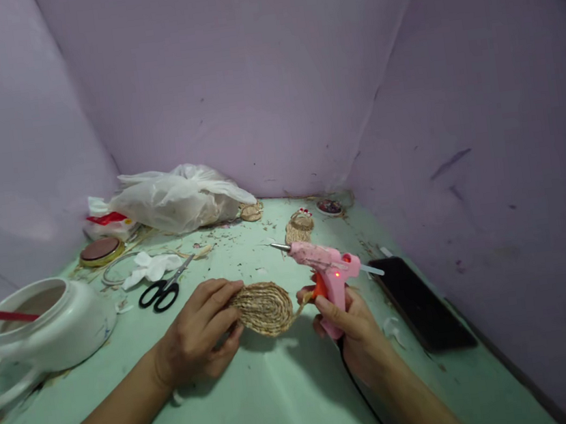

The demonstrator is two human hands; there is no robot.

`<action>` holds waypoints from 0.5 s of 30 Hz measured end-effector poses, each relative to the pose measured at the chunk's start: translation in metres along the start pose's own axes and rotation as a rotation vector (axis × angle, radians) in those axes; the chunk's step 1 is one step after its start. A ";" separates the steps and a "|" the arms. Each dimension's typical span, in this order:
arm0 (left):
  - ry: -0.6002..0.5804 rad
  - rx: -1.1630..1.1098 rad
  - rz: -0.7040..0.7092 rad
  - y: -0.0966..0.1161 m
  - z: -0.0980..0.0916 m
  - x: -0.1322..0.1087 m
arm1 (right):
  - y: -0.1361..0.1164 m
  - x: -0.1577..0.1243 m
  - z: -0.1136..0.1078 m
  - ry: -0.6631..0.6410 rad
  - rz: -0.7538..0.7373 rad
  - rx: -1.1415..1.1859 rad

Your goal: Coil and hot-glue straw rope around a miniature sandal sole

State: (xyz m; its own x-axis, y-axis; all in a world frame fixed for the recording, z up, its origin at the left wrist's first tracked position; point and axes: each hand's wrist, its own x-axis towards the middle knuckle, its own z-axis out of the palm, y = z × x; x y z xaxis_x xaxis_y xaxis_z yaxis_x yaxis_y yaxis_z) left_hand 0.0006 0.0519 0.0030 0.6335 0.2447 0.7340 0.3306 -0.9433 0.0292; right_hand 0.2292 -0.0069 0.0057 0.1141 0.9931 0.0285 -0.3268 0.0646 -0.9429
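Observation:
My left hand grips the left end of a flat oval coil of braided straw, fingers on top and the thumb hidden below. A loose tail of the straw braid runs from the coil's right side to my right hand. That hand is wrapped round the handle of a pink hot glue gun with an orange trigger. The gun's metal nozzle points left, above the coil and apart from it. A red light glows on its body, and a clear glue stick sticks out behind.
Black-handled scissors lie left, near a white pot with a red utensil. A plastic bag rests at the back wall. A small woven straw slipper stands behind the gun. A dark phone lies right; the gun's cord trails forward.

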 end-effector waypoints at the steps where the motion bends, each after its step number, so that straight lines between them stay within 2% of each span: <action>1: 0.008 -0.001 -0.007 0.000 0.000 0.000 | 0.000 -0.001 0.000 -0.008 0.003 0.021; 7: 0.050 0.014 -0.037 -0.005 -0.001 0.000 | -0.005 -0.002 -0.005 -0.004 0.074 0.079; 15: 0.039 0.014 -0.058 -0.009 0.000 -0.005 | 0.002 -0.007 -0.001 -0.198 0.172 -0.006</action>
State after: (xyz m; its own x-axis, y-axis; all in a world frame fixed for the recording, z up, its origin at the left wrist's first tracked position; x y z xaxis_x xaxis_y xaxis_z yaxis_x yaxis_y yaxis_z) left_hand -0.0058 0.0588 -0.0010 0.5854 0.2895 0.7573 0.3761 -0.9245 0.0627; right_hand 0.2286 -0.0133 0.0039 -0.1284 0.9894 -0.0684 -0.3195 -0.1066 -0.9416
